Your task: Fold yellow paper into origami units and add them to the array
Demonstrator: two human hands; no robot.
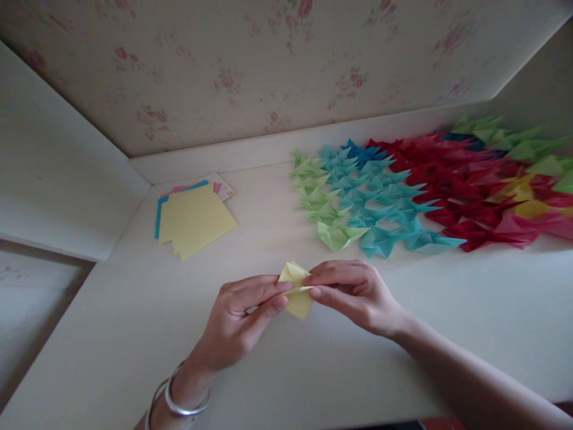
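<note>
A small folded piece of yellow origami paper is held between both hands above the white tabletop. My left hand pinches its left side between thumb and fingers. On the right side, my right hand grips the same paper with thumb and fingertips. Part of the paper stands up behind the fingertips, and a pointed part hangs below them. The fingers cover its left and right edges. Two silver bangles circle the left wrist.
Left of centre lies a stack of square paper sheets, yellow on top, blue and pink beneath. Rows of folded paper pieces, green, turquoise and red, spread across the right. A flowered wall rises behind the white table.
</note>
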